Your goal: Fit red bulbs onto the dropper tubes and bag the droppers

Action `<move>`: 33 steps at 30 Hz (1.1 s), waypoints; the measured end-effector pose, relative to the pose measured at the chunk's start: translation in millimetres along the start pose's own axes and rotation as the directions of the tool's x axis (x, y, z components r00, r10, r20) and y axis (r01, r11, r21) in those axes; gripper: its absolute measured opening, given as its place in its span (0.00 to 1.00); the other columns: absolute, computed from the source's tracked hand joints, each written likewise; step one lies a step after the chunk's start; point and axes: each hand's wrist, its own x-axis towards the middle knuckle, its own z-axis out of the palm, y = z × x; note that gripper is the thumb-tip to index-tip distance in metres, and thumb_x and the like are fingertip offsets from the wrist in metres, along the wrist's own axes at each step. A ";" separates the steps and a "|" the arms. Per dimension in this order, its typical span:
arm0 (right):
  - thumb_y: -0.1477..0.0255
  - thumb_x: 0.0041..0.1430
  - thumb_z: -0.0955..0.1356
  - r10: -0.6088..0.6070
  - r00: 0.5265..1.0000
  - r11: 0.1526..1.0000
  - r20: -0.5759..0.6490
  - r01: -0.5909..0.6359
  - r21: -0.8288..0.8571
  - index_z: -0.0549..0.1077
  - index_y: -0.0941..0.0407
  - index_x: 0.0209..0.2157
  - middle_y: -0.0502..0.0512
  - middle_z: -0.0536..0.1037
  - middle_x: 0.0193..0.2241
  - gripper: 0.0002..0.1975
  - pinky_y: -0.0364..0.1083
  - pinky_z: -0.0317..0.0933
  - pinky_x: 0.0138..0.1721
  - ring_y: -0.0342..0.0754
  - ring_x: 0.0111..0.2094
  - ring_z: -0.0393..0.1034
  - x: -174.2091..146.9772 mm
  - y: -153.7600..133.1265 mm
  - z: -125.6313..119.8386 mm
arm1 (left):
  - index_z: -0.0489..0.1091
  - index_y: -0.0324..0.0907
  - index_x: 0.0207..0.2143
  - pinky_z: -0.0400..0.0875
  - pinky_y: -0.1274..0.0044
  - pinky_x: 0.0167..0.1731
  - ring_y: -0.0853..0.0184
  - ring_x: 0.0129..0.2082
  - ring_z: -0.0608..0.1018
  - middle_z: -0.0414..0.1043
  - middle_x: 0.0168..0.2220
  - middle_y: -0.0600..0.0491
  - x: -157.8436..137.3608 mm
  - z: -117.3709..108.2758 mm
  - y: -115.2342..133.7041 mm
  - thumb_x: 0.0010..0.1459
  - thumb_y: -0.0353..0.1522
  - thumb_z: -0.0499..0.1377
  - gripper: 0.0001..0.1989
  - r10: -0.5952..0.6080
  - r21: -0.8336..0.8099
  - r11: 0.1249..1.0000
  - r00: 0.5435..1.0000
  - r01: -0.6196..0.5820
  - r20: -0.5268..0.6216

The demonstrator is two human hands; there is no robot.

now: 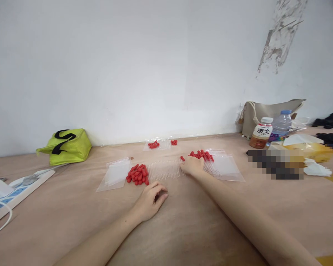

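Note:
My right hand (192,165) reaches to the middle of the table, its fingers closed and pointing down at the right end of a row of thin clear tubes (163,169). The red bulb of a dropper (182,158) sticks out beside those fingers; the rest is mostly hidden. Just right of this hand, droppers with red bulbs (202,155) lie side by side, partly over a clear plastic bag (229,168). My left hand (151,199) rests on the table with loosely curved fingers, thumb apart, holding nothing visible. Beyond it is a heap of loose red bulbs (138,174).
Another clear bag (113,175) lies left of the heap. Near the wall are more red bulbs (154,144) and tubes. A yellow-green bag (69,146) and a power strip (22,194) are at left. Bottles (262,133) and a beige bag (266,109) stand at right.

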 end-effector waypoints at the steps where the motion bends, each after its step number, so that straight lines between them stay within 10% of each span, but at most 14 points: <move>1: 0.68 0.50 0.60 0.011 1.000 1.000 0.009 -0.011 0.006 0.72 0.58 0.32 0.62 0.75 0.34 0.13 0.51 0.46 0.40 0.53 0.38 0.68 1.3 0.3 -0.4 | 0.66 0.41 0.34 0.63 0.79 0.28 0.71 0.28 0.68 0.65 0.32 0.52 0.0 0.1 -0.1 0.57 0.30 0.51 0.06 0.002 -0.001 1.000 1.000 -0.002 0.000; 13: 0.67 0.52 0.59 0.063 0.998 0.998 0.008 -0.063 0.024 0.71 0.59 0.31 0.61 0.75 0.32 0.14 0.50 0.47 0.40 0.53 0.37 0.68 0.1 14.1 -10.3 | 0.66 0.41 0.33 0.63 0.79 0.28 0.70 0.28 0.68 0.65 0.32 0.53 -0.3 0.8 -0.7 0.57 0.30 0.51 0.06 0.006 0.006 1.000 1.000 -0.006 0.000; 19: 0.68 0.55 0.56 -0.154 0.982 0.988 -0.111 0.152 -0.025 0.70 0.58 0.26 0.58 0.75 0.28 0.15 0.48 0.46 0.37 0.50 0.32 0.68 -36.3 23.2 -15.6 | 0.66 0.42 0.35 0.64 0.76 0.34 0.66 0.34 0.69 0.66 0.34 0.51 -0.3 -7.9 1.6 0.56 0.33 0.52 0.06 -0.014 0.089 0.996 0.982 0.031 -0.186; 24: 0.71 0.57 0.56 -0.380 0.906 0.925 -0.185 0.376 -0.057 0.67 0.58 0.30 0.56 0.75 0.26 0.11 0.47 0.47 0.35 0.49 0.28 0.67 -76.5 39.5 -10.7 | 0.65 0.42 0.25 0.62 0.77 0.33 0.66 0.31 0.70 0.68 0.28 0.54 17.2 -65.5 -37.2 0.53 0.37 0.52 0.10 -0.324 0.145 0.902 0.860 0.406 -0.394; 28: 0.72 0.56 0.58 -0.472 0.859 0.873 -0.196 0.487 0.032 0.66 0.57 0.30 0.53 0.74 0.25 0.08 0.45 0.47 0.34 0.47 0.30 0.66 -89.9 49.9 -10.6 | 0.68 0.41 0.24 0.61 0.78 0.28 0.64 0.28 0.71 0.71 0.25 0.55 31.2 -104.8 -87.6 0.47 0.34 0.56 0.06 -0.572 0.094 0.777 0.760 0.623 -0.308; 33: 0.73 0.56 0.59 -0.509 0.806 0.812 -0.300 0.566 0.142 0.66 0.56 0.30 0.50 0.74 0.26 0.06 0.44 0.48 0.34 0.45 0.31 0.65 -92.0 55.2 -5.0 | 0.70 0.39 0.20 0.62 0.78 0.25 0.61 0.27 0.73 0.70 0.19 0.55 44.6 -102.6 -119.2 0.42 0.36 0.61 0.09 -0.691 0.039 0.703 0.694 0.710 -0.203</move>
